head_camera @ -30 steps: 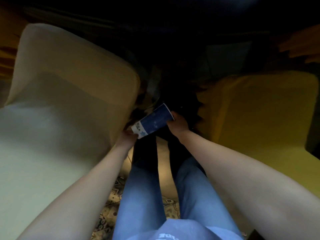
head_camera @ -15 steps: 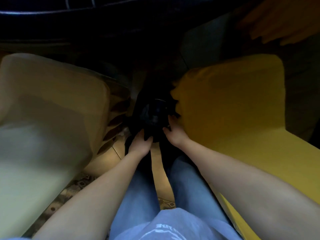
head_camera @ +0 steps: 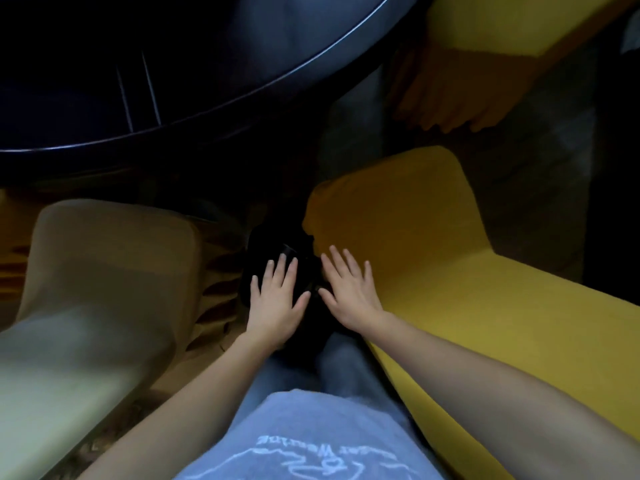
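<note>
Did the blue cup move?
Yes. It left the left hand and right hand, now open at the black bin beside the yellow chair; it is out of sight.

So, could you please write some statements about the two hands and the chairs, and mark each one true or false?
1. The left hand and the right hand both have straight, spread fingers. True.
2. The right hand holds a blue cup. False: it holds nothing.
3. The yellow chair stands on the person's right and the beige chair on the left. True.
4. The left hand grips the beige chair. False: it is over a dark object between the two chairs, apart from the beige chair.
</note>
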Demonstrator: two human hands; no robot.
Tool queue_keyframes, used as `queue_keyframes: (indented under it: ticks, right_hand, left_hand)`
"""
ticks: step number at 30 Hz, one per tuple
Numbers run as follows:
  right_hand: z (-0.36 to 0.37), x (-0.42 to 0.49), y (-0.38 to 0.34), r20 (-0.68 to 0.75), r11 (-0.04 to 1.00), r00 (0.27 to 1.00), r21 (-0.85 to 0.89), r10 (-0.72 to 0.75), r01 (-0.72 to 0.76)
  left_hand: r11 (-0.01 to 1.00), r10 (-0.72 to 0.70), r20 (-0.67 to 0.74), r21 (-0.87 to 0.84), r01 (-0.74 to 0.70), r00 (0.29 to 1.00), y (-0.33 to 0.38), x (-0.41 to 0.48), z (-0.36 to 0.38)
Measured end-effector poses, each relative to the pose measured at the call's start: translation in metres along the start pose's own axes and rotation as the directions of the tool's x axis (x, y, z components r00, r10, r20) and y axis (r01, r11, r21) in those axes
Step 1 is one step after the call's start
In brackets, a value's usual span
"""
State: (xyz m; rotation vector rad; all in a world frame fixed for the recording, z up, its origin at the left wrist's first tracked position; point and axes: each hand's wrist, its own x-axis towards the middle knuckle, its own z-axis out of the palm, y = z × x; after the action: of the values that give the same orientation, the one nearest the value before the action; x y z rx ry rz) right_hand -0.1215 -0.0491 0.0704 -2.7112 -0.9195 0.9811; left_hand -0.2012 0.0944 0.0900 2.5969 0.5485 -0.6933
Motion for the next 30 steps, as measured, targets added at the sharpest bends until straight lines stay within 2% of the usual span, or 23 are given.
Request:
queue_keyframes:
  ticks: [7,16,24,30]
  right_hand:
    - [-0.017,-0.064,-0.009,-0.120,0.997,0.992,-0.061,-0.044,0.037]
    - [-0.029,-0.181,-0.018,-0.236,0.985,0.968,-0.163,-0.086,0.048]
    - [-0.051,-0.258,0.037,-0.391,0.970,0.920,-0.228,-0.013,-0.083]
    - [-0.062,-0.280,0.087,-0.383,0.963,0.921,-0.267,-0.074,-0.034]
  left_hand:
    - [0.990,0.136,-0.147,0.049,-0.130,0.980,0.017,-0.057,-0.030]
    - [0.984,0.160,-0.295,-0.029,-0.176,0.942,0.036,-0.166,-0.032]
    - [0.951,0.302,-0.358,0.052,-0.304,0.884,0.123,-0.194,-0.032]
    - [0.949,0.308,-0.366,0.062,-0.308,0.878,0.163,-0.209,-0.011]
